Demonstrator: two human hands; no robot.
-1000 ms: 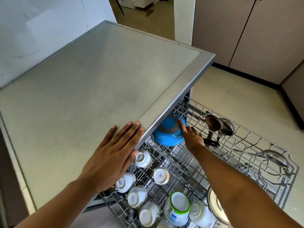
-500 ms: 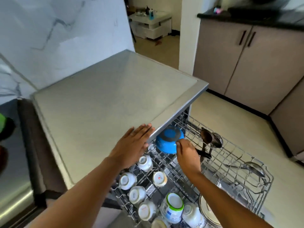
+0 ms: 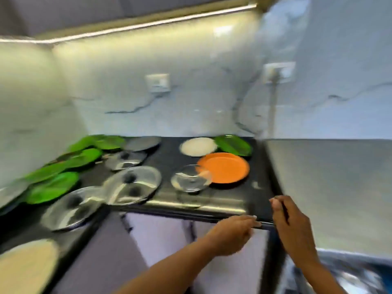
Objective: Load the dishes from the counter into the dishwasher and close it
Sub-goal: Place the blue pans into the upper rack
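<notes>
Head view: motion-blurred; a black L-shaped counter (image 3: 169, 154) runs under a marble-patterned wall (image 3: 191, 102).
Green plates (image 3: 233, 145): glossy and leaf-shaped; one at the counter's back right corner, about five overlapping along its left edge, though blur prevents an exact count.
Steel plates (image 3: 133, 183): four, round and shiny; two compartmented near the front edge, two behind them.
Orange plate (image 3: 227, 167): one, round, matte, near the right edge.
Glass bowl (image 3: 191, 180): one, clear, overlapping the orange rim.
White plate (image 3: 198, 146): one, round, at the back edge.
Cream plate (image 3: 23, 266): one, at the near left corner.
Left hand (image 3: 231, 234): fingers straight, empty, at the front edge.
Right hand (image 3: 294, 225): fingers loosely bent, empty, at the front right corner.
Dishwasher (image 3: 328, 187): flat brushed-steel top beside the counter's right edge.
</notes>
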